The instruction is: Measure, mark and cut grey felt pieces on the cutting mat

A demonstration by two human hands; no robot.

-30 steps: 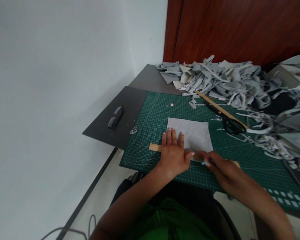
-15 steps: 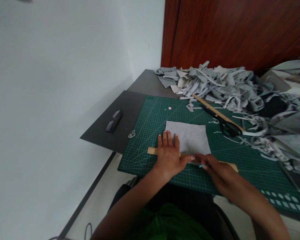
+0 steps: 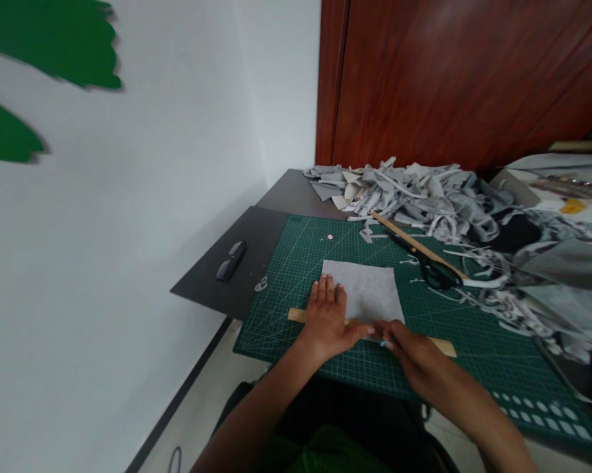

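A square of light grey fabric [image 3: 372,289] lies flat on the green cutting mat [image 3: 296,246]. Across its near edge runs a wooden ruler [image 3: 442,346], its middle covered by both hands. My left hand [image 3: 326,323] presses down on the ruler and the fabric's left side, palm down with fingers stretched and thumb pointing right. Close to that thumb, my right hand [image 3: 414,351] is closed in a pinch at the ruler's near edge. A small light-blue tip shows at its fingers; the rest of what it holds is hidden.
Black-handled scissors [image 3: 438,272] lie against a second wooden strip [image 3: 399,231] on the mat's right side. Grey fabric scraps [image 3: 414,187] pile up behind and to the right. Glasses [image 3: 231,259] rest on the dark board at left, beside the white wall [image 3: 187,164].
The camera has tilted up, so the scene sits lower and green wall shapes appear at top left. Both hands keep nearly the same places on the ruler and fabric.
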